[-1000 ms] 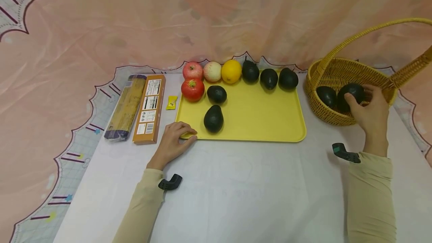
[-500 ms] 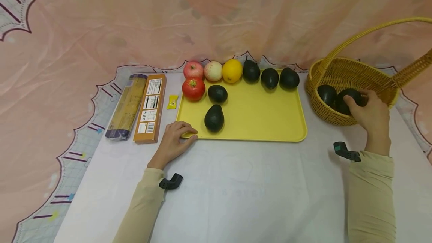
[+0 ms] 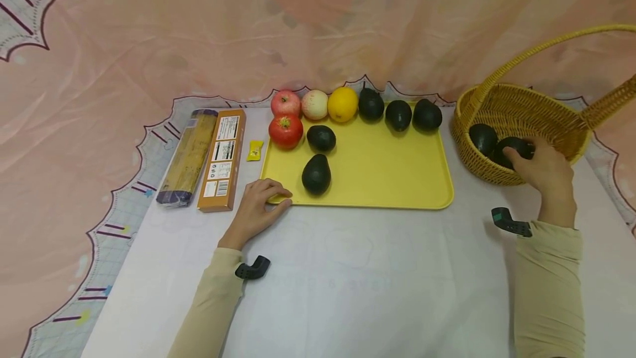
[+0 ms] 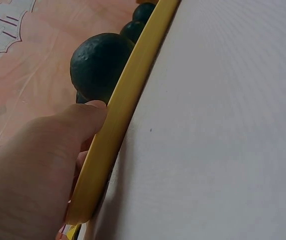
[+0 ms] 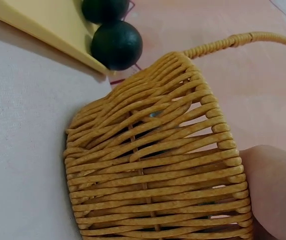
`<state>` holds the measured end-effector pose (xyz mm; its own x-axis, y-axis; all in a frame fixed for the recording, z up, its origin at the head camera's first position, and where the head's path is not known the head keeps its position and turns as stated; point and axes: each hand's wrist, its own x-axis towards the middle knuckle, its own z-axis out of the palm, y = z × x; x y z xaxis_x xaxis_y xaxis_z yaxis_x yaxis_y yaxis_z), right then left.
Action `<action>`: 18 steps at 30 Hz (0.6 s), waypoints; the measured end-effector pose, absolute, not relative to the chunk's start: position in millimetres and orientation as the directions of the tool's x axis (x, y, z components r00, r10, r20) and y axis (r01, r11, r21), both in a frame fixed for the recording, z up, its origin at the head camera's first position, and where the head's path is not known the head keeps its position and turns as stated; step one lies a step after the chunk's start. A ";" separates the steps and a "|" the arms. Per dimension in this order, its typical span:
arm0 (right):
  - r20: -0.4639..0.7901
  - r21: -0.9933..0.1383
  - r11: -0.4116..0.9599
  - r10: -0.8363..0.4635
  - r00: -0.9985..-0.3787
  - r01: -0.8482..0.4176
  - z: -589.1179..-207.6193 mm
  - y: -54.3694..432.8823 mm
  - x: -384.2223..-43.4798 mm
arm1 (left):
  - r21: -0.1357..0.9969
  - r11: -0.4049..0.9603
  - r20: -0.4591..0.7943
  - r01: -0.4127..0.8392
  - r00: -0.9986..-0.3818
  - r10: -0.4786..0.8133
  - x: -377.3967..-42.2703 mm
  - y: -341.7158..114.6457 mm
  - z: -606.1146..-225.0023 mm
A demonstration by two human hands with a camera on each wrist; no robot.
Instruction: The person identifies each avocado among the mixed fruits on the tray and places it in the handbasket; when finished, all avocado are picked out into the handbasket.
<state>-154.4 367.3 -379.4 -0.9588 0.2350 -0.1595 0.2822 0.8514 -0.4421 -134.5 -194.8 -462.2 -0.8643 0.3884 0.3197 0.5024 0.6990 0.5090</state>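
Observation:
In the head view my right hand (image 3: 549, 173) is inside the wicker basket (image 3: 474, 164) at the right. Its thumb and fingers hold a dark green avocado (image 3: 518, 144) low in the basket, close beside another avocado (image 3: 483, 138). The right wrist view has the basket's woven side (image 5: 153, 185) hiding most of that grip. My left hand (image 3: 255, 209) rests on the front left corner of the yellow tray (image 3: 387, 173). Its thumb (image 4: 90, 117) lies at the rim in the left wrist view. Near it on the tray are two avocados (image 3: 316, 174).
Along the tray's back are two apples (image 3: 285, 104), a yellow orange (image 3: 343, 104) and several avocados (image 3: 398, 115); a tomato (image 3: 285, 131) sits left. Beyond the tray lie a wrapped candy (image 3: 254, 150), an orange box (image 3: 222, 162) and a noodle pack (image 3: 187, 156). The basket's handle (image 3: 551, 46) arches high.
My right hand has lowered the avocado deeper into the basket, next to the other one. The left hand stays at the tray's corner.

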 end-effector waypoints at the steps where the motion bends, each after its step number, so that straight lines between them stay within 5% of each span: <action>1: -0.155 -0.439 0.853 0.235 -0.959 0.280 -379.7 367.1 -154.5 | 0.510 0.699 0.319 0.502 -0.865 0.388 -134.2 -194.7 -462.1; 18: -0.077 -0.493 0.832 0.251 -0.965 0.255 -381.8 364.0 -155.1 | 0.519 0.699 0.306 0.492 -0.871 0.386 -134.0 -194.6 -461.3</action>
